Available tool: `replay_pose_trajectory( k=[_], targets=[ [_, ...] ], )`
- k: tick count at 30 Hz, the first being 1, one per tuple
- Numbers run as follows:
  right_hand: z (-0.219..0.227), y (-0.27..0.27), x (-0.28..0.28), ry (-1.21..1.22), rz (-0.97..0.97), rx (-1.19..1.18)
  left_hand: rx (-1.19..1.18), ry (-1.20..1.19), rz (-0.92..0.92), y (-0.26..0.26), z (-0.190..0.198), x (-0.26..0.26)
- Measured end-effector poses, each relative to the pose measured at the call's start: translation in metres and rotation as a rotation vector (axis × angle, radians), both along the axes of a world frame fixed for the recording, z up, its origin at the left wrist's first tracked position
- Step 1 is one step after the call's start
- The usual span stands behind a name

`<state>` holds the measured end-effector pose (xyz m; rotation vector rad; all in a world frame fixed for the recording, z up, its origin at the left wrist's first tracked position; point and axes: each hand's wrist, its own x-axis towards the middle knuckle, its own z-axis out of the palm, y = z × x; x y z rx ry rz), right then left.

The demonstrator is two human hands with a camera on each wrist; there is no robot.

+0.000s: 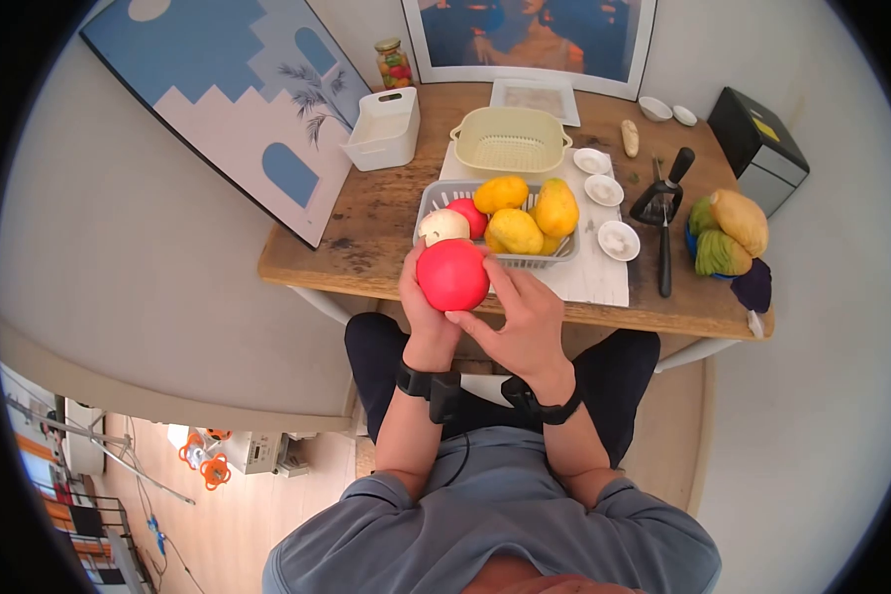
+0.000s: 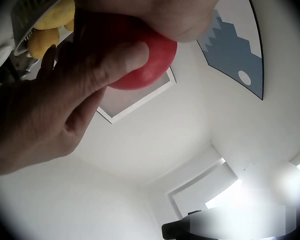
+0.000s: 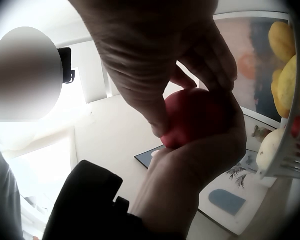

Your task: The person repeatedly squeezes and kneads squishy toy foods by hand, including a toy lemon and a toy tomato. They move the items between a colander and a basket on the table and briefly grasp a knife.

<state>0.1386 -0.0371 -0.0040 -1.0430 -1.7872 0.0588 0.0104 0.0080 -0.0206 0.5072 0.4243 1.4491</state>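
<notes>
A smooth red ball-shaped fruit [image 1: 452,275] is held between both hands, just in front of the table's near edge. My left hand [image 1: 428,322] cups it from the left and below, fingers curled along its side. With thumb and fingers, my right hand [image 1: 527,322] grips it from the right. The right thumb lies across the red fruit [image 2: 157,62] in the left wrist view. In the right wrist view, the left palm sits under the fruit [image 3: 195,117], which is partly in shadow. Right behind the hands stands a grey basket [image 1: 554,261] with several yellow fruits [image 1: 515,231].
A white round fruit [image 1: 444,227] and another red fruit [image 1: 468,216] lie in the basket. Behind it are a cream colander [image 1: 510,139] and white bin [image 1: 384,129]. Right of it stand small white dishes [image 1: 619,241], a black-handled tool [image 1: 665,247] and a bowl of vegetables [image 1: 728,233].
</notes>
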Motion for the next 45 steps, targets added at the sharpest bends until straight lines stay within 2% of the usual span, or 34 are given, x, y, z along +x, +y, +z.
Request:
replay_pose_trajectory(
  k=[5,7,9,10,12,14,16,17,20,24,26,27,29,33,35,36,38,39,41,45],
  targets=[
    [0.001,0.004,0.000,-0.061,0.028,0.055,-0.043,-0.103,-0.017,-0.003,0.000,-0.004],
    [0.000,0.006,0.000,-0.081,0.030,0.104,-0.202,-0.051,0.051,-0.001,-0.006,-0.001],
    [-0.002,0.007,0.000,0.069,0.041,0.128,-0.171,0.018,0.066,-0.002,-0.004,0.004],
    [-0.002,0.006,0.000,0.067,0.042,0.132,-0.142,0.086,0.084,-0.004,0.000,0.007],
    [-0.005,0.001,0.001,0.232,-0.019,0.028,-0.084,0.134,0.046,-0.008,0.005,0.011],
    [-0.011,0.002,0.000,0.302,-0.071,0.052,-0.028,0.184,0.009,-0.014,0.011,0.017],
    [-0.013,0.002,0.001,0.574,-0.033,-0.206,0.085,0.370,0.048,-0.020,0.020,0.023],
    [-0.012,0.001,0.006,0.613,0.000,-0.344,0.115,0.360,0.060,-0.022,0.023,0.025],
    [-0.015,0.004,0.009,0.625,0.001,-0.356,0.152,0.343,0.049,-0.023,0.020,0.027],
    [-0.015,-0.002,0.003,0.479,-0.098,-0.277,0.103,0.235,0.043,-0.019,0.009,0.023],
    [-0.012,-0.003,0.001,0.256,-0.138,0.047,0.081,0.152,0.068,-0.019,0.012,0.019],
    [-0.005,-0.003,0.001,0.255,-0.134,0.046,0.081,0.150,0.072,-0.018,0.014,0.016],
    [0.011,-0.003,0.000,0.048,-0.017,0.157,-0.051,0.159,0.130,-0.017,0.017,0.011],
    [-0.002,0.002,-0.002,-0.047,0.085,0.101,-0.106,0.151,0.140,-0.010,0.010,0.001],
    [-0.002,0.001,-0.002,0.006,0.033,0.062,0.005,0.345,0.006,-0.007,0.008,-0.007],
    [-0.003,-0.001,-0.004,0.005,0.034,0.064,0.007,0.344,0.007,-0.008,0.010,-0.007],
    [-0.005,-0.004,-0.006,0.230,0.025,-0.115,0.169,0.419,-0.006,-0.011,0.017,-0.005],
    [-0.008,-0.002,-0.007,0.228,0.025,-0.114,0.324,0.490,0.021,-0.010,0.018,-0.004],
    [-0.019,0.006,-0.007,0.900,0.319,-0.559,0.357,0.458,-0.018,-0.015,0.023,-0.001],
    [-0.025,0.012,-0.004,1.000,0.341,-0.628,0.377,0.400,-0.055,-0.018,0.023,0.004]
  ],
)
